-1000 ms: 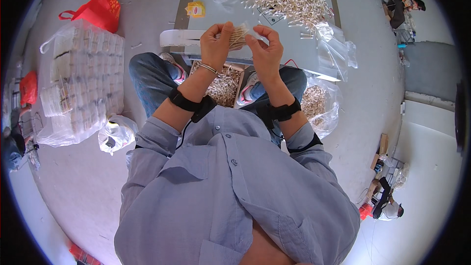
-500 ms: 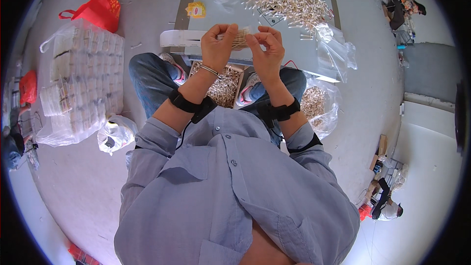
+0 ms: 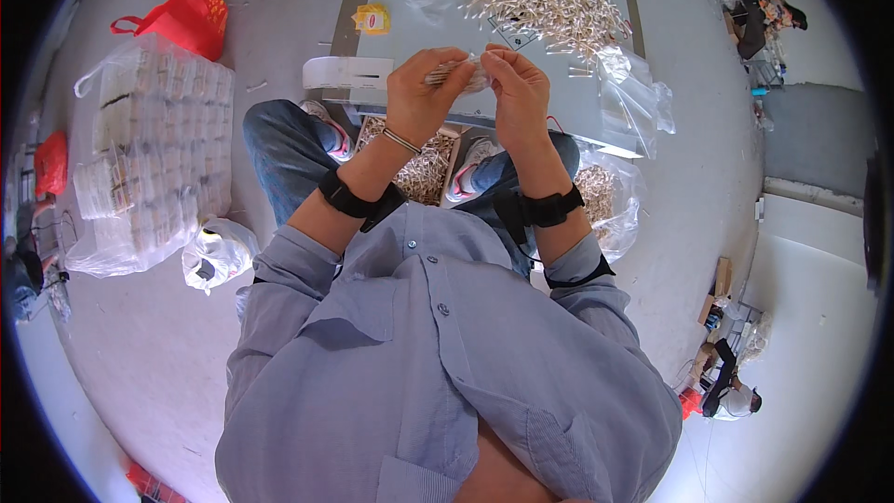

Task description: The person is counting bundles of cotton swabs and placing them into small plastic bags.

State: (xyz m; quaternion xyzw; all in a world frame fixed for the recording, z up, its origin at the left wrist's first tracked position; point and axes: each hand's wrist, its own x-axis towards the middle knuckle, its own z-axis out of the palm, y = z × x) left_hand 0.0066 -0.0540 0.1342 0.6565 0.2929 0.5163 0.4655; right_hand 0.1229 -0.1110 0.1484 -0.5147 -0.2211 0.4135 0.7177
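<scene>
bundle of pale cotton swabs (image 3: pixel 440 73), as the head view shows it, is held up between the two hands over the near part of the grey surface (image 3: pixel 568 110). the left hand (image 3: pixel 419 95) has a narrow grip, thumb and fingers closed on the bundle's left part. the right hand (image 3: pixel 520 91) pinches its right end, where clear film seems to show; the fingertips hide just how much they have. the bundle should be very light, its sticks stiff but thin enough to snap, the tips soft and easily crushed, and any film slippery. the best hold is probably across the middle of the sticks, firm enough that none slide out.

left of the hands lies a white strip (image 3: pixel 346 73), with a small yellow packet (image 3: pixel 372 19) beyond it. farther off and to the right spreads a loose swab pile (image 3: pixel 559 5), with clear plastic bags (image 3: pixel 631 93) nearer at the right edge.
</scene>
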